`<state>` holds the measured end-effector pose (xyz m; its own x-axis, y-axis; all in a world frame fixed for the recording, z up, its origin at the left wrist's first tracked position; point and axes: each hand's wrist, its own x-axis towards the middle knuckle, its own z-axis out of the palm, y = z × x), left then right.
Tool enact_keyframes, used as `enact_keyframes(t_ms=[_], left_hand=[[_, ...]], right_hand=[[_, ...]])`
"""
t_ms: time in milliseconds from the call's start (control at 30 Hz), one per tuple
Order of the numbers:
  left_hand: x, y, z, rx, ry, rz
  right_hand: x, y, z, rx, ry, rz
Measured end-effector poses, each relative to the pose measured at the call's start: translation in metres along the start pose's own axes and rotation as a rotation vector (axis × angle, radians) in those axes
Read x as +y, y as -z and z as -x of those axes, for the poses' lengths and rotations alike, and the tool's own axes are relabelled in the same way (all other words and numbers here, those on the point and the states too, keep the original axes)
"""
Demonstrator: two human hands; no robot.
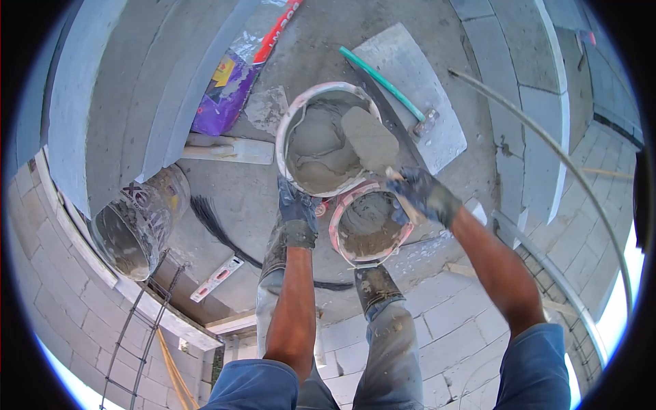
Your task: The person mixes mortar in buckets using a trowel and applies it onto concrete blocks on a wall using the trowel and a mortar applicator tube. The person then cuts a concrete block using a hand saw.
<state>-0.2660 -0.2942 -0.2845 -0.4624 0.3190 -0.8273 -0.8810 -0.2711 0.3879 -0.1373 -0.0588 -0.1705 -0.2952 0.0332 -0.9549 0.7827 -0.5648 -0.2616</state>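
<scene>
The right hand [426,195] holds a trowel [370,139] over the far bucket [281,147], whose near side the left hand [298,213], grip unclear, meets.

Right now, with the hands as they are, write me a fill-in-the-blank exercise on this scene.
1. The trowel is in the person's ____ hand.
2. The left hand wears a dark ____.
3. The spirit level lies to the person's ____.

Missing words: right; glove; left.
</scene>
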Motion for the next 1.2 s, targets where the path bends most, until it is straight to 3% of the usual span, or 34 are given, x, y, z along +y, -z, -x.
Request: enact_keyframes(t_ms=[33,100,133,200,267,300,333,367,433,500,533,600,633,667,700,767,833,933,967,1033,1100,1200], left_hand=[[0.003,-0.005,0.001,0.003,-0.003,0.025],[0.012,-0.010,-0.002,0.031,0.014,-0.141],[0.016,-0.010,-0.006,0.042,0.020,-0.190],[0.014,0.009,-0.025,0.005,-0.078,-0.408],[0.005,0.029,-0.039,-0.023,-0.164,-0.629],[0.006,0.031,-0.043,-0.026,-0.184,-0.681],[0.007,0.034,-0.046,-0.029,-0.205,-0.733],[0.009,0.033,-0.049,-0.021,-0.214,-0.732],[0.012,0.032,-0.053,-0.012,-0.231,-0.741],[0.018,0.026,-0.057,-0.006,-0.251,-0.750],[0.022,0.023,-0.059,-0.002,-0.260,-0.755],[0.034,0.019,-0.058,-0.015,-0.355,-1.039],[0.041,0.013,-0.053,-0.014,-0.342,-1.054],[0.050,0.001,-0.046,-0.007,-0.221,-0.873],[0.055,-0.008,-0.044,-0.002,-0.112,-0.689],[0.062,-0.023,-0.040,-0.021,-0.140,-0.736],[0.058,-0.027,-0.040,-0.034,-0.166,-0.779],[0.049,-0.029,-0.042,-0.092,-0.199,-0.729],[0.049,-0.032,-0.043,-0.123,-0.273,-0.858],[0.049,-0.042,-0.039,-0.158,-0.338,-0.998],[0.048,-0.055,-0.035,-0.212,-0.499,-1.172],[0.037,-0.052,-0.036,-0.227,-0.520,-1.169]], right_hand=[[-0.012,0.008,-0.021,0.004,-0.004,0.025],[-0.025,0.031,-0.067,-0.110,-0.215,-0.317],[-0.047,0.037,-0.078,-0.103,-0.218,-0.298],[-0.088,0.032,-0.098,0.003,-0.239,0.290],[-0.140,0.013,-0.110,0.065,-0.018,0.898],[-0.161,0.002,-0.118,0.185,0.061,0.897],[-0.199,-0.026,-0.120,0.176,0.006,1.257],[-0.204,-0.038,-0.134,0.169,0.002,1.266],[-0.205,-0.054,-0.153,-0.092,0.566,1.883],[-0.190,-0.101,-0.126,-0.255,0.615,2.123],[-0.166,-0.114,-0.126,-0.096,0.846,2.196],[-0.125,-0.133,-0.131,0.072,1.084,2.230],[-0.109,-0.140,-0.128,0.154,0.804,1.908],[-0.094,-0.142,-0.127,0.221,0.531,1.574],[-0.080,-0.130,-0.130,0.226,0.526,1.560],[-0.063,-0.090,-0.126,0.198,0.878,1.823],[-0.065,-0.056,-0.128,0.294,0.674,1.853],[-0.070,-0.019,-0.130,0.365,0.802,1.675],[-0.064,-0.012,-0.139,0.374,0.796,1.663],[-0.044,-0.001,-0.157,0.192,0.756,1.480],[-0.040,-0.004,-0.163,0.146,0.696,1.453],[-0.030,-0.001,-0.170,0.022,0.633,1.396]])
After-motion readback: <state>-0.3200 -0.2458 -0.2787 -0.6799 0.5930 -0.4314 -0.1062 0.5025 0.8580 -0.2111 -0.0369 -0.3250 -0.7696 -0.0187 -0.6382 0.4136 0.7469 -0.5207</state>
